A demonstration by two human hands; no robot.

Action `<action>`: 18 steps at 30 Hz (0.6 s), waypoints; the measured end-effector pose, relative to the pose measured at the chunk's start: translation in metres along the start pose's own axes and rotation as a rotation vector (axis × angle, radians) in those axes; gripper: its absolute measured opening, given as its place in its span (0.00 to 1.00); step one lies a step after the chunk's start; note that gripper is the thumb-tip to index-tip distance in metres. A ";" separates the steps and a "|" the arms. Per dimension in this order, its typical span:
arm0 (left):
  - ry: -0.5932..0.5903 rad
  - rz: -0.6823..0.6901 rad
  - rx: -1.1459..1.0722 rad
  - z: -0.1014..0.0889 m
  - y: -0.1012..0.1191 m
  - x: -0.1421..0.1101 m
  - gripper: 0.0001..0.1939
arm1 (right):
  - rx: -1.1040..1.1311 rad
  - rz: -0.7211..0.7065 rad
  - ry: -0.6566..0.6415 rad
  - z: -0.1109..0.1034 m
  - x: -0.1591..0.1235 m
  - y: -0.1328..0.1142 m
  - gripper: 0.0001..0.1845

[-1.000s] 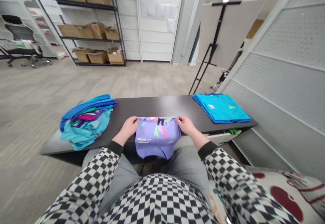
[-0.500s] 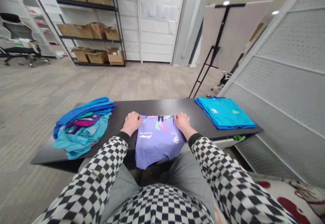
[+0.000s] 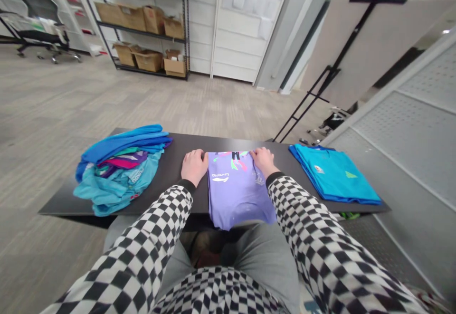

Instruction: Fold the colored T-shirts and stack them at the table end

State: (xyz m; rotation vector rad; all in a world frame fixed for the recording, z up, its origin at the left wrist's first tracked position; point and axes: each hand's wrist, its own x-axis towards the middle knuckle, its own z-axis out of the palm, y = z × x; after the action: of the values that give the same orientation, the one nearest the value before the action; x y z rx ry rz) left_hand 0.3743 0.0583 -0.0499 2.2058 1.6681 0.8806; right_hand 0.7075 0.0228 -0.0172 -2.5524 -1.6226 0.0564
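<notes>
A folded purple T-shirt [image 3: 237,188] with white lettering and pink, green and black print lies on the dark table, its near part hanging over the front edge. My left hand [image 3: 194,166] has its fingers curled at the shirt's far left corner, thumb against the cloth. At the far right corner, my right hand [image 3: 263,161] is closed on the edge. The fingertips of both hands are partly hidden. On the left is a crumpled heap of clothes [image 3: 121,171] in blue, teal and purple. A neat stack of folded blue shirts [image 3: 335,174] lies on the right.
The dark table [image 3: 178,144] spans in front of my legs. To the right rises a grey perforated panel [image 3: 427,114]. Beyond the table stand a black easel-like stand [image 3: 320,86], a shelf rack with cardboard boxes [image 3: 147,60] and an office chair [image 3: 39,19].
Both hands came down to the table with the purple T-shirt, which was held raised and bent before and now lies flatter. The view has tilted and shifted slightly.
</notes>
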 end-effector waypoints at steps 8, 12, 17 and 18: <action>0.004 -0.034 -0.051 0.001 0.001 -0.001 0.16 | -0.073 -0.008 0.028 -0.042 -0.008 -0.035 0.21; 0.009 -0.045 -0.088 0.000 0.000 -0.001 0.15 | 0.027 0.005 -0.036 -0.019 -0.059 -0.073 0.32; 0.054 -0.053 -0.164 -0.002 -0.004 -0.002 0.14 | 0.048 0.099 -0.053 0.032 -0.096 -0.113 0.52; 0.066 -0.058 -0.182 -0.003 -0.005 -0.002 0.14 | 0.046 0.074 -0.056 0.038 -0.096 -0.114 0.53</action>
State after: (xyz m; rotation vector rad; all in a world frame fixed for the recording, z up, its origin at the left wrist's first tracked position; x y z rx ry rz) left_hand 0.3680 0.0578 -0.0510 2.0194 1.6021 1.0560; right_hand 0.5601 -0.0129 -0.0441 -2.5977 -1.5267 0.1707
